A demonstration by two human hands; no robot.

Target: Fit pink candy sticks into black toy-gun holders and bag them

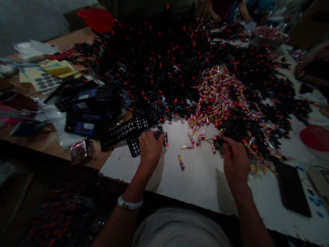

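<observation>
My left hand [150,146], with a pale bangle [130,203] on its wrist, is closed on a small black plastic toy piece with an orange tip [164,138] over the white board [164,175]. The fingers of my right hand [235,163] are pinched on a dark plastic piece [219,143] at the edge of the pile; its exact kind is unclear in the dim light. Between my hands lies a single small candy tube [181,162], pink and yellow. Several more candy tubes are scattered just beyond it, in front of a large candy-tube heap [218,92].
A big mound of black, orange-tipped plastic pieces [159,61] covers the back. Black perforated trays [123,132] and labelled black packs [86,126] lie left. A phone [293,188] and a red basket [315,138] are right. A co-worker's hands [246,17] show far back.
</observation>
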